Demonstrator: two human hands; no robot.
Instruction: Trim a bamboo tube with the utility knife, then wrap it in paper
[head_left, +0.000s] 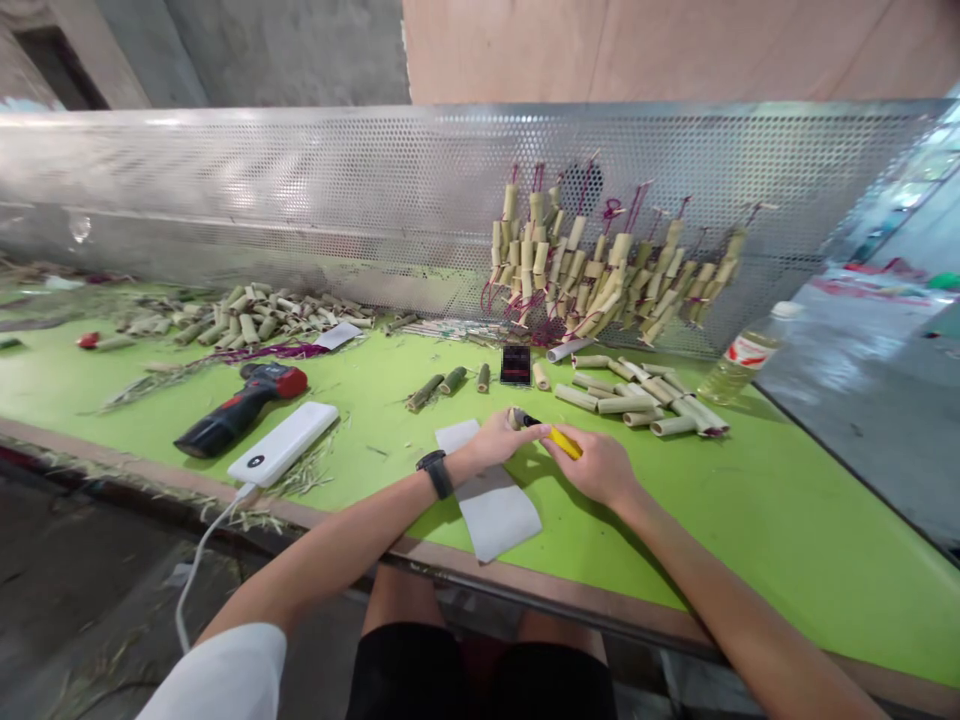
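a green table (pixel 750 520) is stretching before a perforated metal screen (pixel 300 190), where strung bamboo pieces (pixel 600 275) are hanging. the right hand (pixel 596 468) is gripping a yellow-handled tool (pixel 564 441), fingers clamped around it, its dark front end pointing toward the left hand (pixel 491 440). there, fingers are pinching a small pale piece (pixel 514 418) (too small to make out clearly), and white paper (pixel 501 515) is lying beneath.

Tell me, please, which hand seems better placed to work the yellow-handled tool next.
Probably the right: the right hand grips the yellow-handled tool by its yellow part, while the left hand seems occupied with a small piece at the tool's dark end.
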